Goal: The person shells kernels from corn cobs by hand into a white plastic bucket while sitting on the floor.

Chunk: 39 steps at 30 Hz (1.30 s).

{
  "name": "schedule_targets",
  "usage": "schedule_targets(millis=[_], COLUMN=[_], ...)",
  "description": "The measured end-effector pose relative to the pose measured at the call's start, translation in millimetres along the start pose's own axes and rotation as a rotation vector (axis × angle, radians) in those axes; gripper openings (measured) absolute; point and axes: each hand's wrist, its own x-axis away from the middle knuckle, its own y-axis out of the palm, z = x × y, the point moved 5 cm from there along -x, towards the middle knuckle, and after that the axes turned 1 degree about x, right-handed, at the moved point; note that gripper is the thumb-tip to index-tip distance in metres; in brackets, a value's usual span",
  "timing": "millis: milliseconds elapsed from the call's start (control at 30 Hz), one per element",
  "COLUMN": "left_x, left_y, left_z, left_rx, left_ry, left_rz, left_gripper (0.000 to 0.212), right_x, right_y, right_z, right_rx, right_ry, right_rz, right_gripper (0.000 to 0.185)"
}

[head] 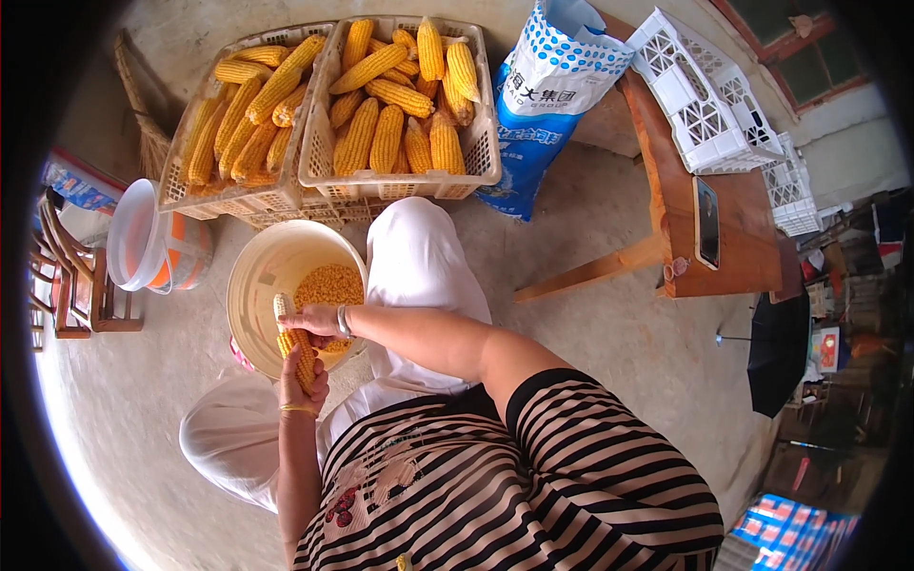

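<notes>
My left hand [303, 389] grips the lower end of a yellow corn cob [305, 364], held tilted over the near side of a cream plastic bucket [250, 278]. Around the cob's upper part is my right hand [319, 321], its thumb against the rows where kernels give way to bare, pale cob. The tip above the thumb shows whitish with the kernels gone. Loose corn kernels [330, 285] cover part of the bucket's bottom; my right hand hides some of them. The bucket stands between my knees.
Two plastic crates full of corn cobs, a left crate [175, 189] and a right crate [400, 187], stand beyond the bucket. A blue-and-white feed sack [532, 121] is beside them. Rightward, a wooden bench [735, 275] bears a phone [706, 221] and a white crate [703, 100]. A clear bucket [136, 235] stands left.
</notes>
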Motion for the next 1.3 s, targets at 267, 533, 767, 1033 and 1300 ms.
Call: schedule_targets(millis=[267,533,767,1033,1300], left_x=[-12,-4,-10,-4,0], left_y=[-1,11,9,0,2], left_z=[-10,-5,-11,-11,-7], left_rx=[0.016,-0.022,-0.059,-0.057,-0.181], left_ry=[-0.06,-0.039,0.001,0.007,0.082], left_rz=[0.066,0.045,0.176,0.155,0.175], left_gripper=[0.031,0.031,0.024,0.027,0.027], right_x=[-5,5,0,-13,-3], right_y=[-11,-9,-16,-14,-15], right_z=[8,-4,-8,17,-3], right_rx=[0.026,0.055,0.343,-0.184,0.239], right_ry=[-0.072,-0.083,-0.038,0.167,-0.119], right_rz=[0.129,0.118,0.261,-0.004,0.139], right_gripper=[0.063,0.05,0.067,0.056,0.052])
